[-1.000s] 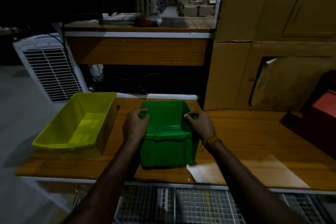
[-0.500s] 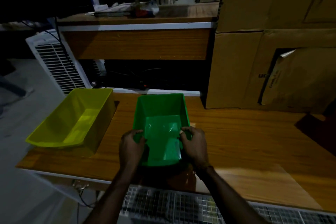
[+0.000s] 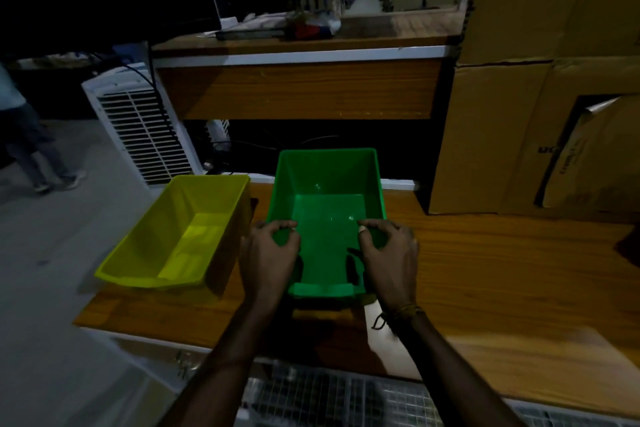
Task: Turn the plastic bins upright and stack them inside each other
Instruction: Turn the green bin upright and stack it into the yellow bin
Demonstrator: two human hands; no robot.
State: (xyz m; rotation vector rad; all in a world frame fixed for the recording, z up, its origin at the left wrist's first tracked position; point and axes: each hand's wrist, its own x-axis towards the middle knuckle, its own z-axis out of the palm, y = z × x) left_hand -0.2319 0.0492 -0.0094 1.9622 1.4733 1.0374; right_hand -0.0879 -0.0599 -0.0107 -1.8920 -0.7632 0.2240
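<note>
1. I see the green bin (image 3: pixel 329 215) upright, mouth up, over the wooden bench (image 3: pixel 502 274) near its front edge; its near end looks raised, with a shadow beneath, though I cannot tell whether the far end touches the bench.
2. My left hand (image 3: pixel 268 256) grips the bin's near left rim, fingers (image 3: pixel 284 226) curled over the edge.
3. My right hand (image 3: pixel 391 253) grips the near right rim the same way, thumb inside; a thread band sits at that wrist.
4. The yellow bin (image 3: pixel 180 236) stands upright just left of the green one, apart from it, overhanging the bench's left end.
5. Cardboard boxes (image 3: pixel 540 87) stand at the far right; a white louvred cooler (image 3: pixel 138 128) stands on the floor at far left.
6. A second person's legs (image 3: pixel 31 149) show at the far left edge.
</note>
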